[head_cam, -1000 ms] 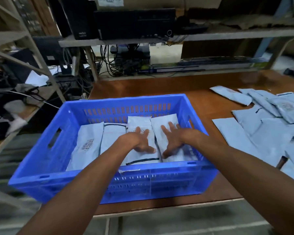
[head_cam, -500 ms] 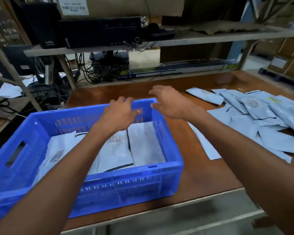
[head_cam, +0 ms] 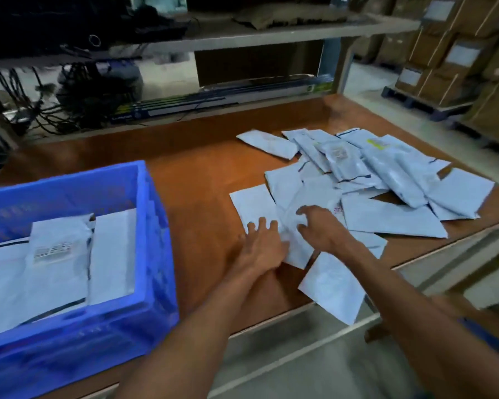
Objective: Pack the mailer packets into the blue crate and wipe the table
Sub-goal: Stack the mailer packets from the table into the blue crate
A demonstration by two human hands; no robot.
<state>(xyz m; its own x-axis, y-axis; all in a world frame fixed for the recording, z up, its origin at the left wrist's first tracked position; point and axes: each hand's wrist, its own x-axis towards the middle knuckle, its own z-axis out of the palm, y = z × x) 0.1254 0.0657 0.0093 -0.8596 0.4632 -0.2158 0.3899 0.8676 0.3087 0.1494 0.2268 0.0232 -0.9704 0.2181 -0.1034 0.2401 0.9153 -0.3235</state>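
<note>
pale mailer packets under both hands, left hand, right hand.

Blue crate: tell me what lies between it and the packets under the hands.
Nothing visible. Only bare table separates the blue crate from the packets under the left hand and right hand. The crate's top is open, with mailers already lying inside.

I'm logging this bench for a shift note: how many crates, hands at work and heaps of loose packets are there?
blue crate: 1
hands: 2 (left hand, right hand)
heap of loose mailer packets: 1 (too overlapped to count singly)
Total: 4
</note>
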